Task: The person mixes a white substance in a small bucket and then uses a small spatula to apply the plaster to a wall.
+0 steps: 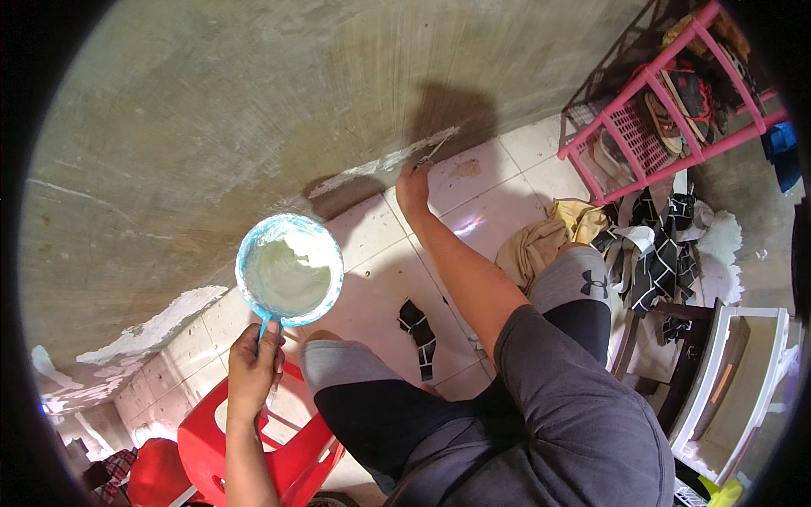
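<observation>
My left hand (252,370) is closed round the handle of a blue plastic dipper (242,269), held out over the tiled floor near the wall. Inside it is smooth grey-white putty (291,283), with smears up the sides. My right hand (413,188) is closed on a thin flat tool that looks like a putty knife (437,149); its handle is hidden in my fingers. The blade is close to the foot of the grey-brown wall (211,110), beside a rough white putty strip (389,160). Whether blade and wall touch I cannot tell.
A red plastic stool (203,448) stands at lower left. A pink shoe rack (646,139) holds shoes at upper right. Cloths (528,249) and torn black-and-white patterned sheets (663,262) are heaped below it. One torn piece (416,338) lies between my legs. A white-framed drawer unit (781,355) is at right.
</observation>
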`<state>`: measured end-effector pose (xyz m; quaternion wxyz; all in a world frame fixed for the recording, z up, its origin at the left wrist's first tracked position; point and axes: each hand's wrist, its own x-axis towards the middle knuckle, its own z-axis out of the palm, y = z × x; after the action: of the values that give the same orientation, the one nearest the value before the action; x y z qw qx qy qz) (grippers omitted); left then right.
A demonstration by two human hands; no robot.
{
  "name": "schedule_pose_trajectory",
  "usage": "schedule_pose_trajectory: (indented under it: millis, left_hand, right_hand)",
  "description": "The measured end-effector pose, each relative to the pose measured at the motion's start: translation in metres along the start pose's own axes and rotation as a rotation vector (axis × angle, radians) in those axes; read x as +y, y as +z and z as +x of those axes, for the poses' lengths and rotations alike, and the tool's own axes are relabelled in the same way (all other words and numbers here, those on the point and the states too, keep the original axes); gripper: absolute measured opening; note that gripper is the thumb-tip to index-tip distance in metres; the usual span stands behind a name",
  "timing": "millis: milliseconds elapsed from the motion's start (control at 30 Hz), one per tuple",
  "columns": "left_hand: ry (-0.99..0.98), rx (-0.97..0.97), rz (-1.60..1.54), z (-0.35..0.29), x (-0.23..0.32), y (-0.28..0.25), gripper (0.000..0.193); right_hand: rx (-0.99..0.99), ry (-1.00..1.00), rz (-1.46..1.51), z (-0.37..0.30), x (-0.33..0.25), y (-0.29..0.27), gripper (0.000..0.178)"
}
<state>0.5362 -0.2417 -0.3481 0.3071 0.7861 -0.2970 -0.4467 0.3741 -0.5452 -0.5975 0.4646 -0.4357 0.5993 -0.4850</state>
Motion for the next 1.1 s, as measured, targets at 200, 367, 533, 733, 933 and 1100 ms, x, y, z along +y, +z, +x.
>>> schedule_pose_trajectory:
  millis: [200,367,533,733,933,1100]
  left_hand:
    - [-0.011,0.009,0.014,0.0,-0.001,-0.001,0.042]
    - [0.001,0.027,-0.01,-0.002,-0.003,-0.002,0.042]
    - [0.019,0.024,0.03,0.0,-0.001,0.0,0.044]
    - [-0.006,0.037,0.006,-0.004,-0.001,-0.002,0.041]
    - [0.014,0.034,-0.004,-0.001,0.0,-0.001,0.042]
    - [0.011,0.013,-0.015,0.001,-0.003,-0.003,0.043]
  right_hand:
    - [-0.087,-0.002,-0.094,-0.049,-0.026,0.042,0.079]
    - [0.042,0.087,-0.003,-0.037,-0.015,0.024,0.075]
    - [0.004,0.026,-0.006,0.005,-0.004,0.041,0.079]
    - [-0.159,0.052,-0.085,-0.041,-0.027,0.075,0.083]
    - [0.024,0.066,0.113,-0.044,0.001,0.03,0.078]
    - [-0.041,0.117,0.172,-0.011,-0.004,0.022,0.075]
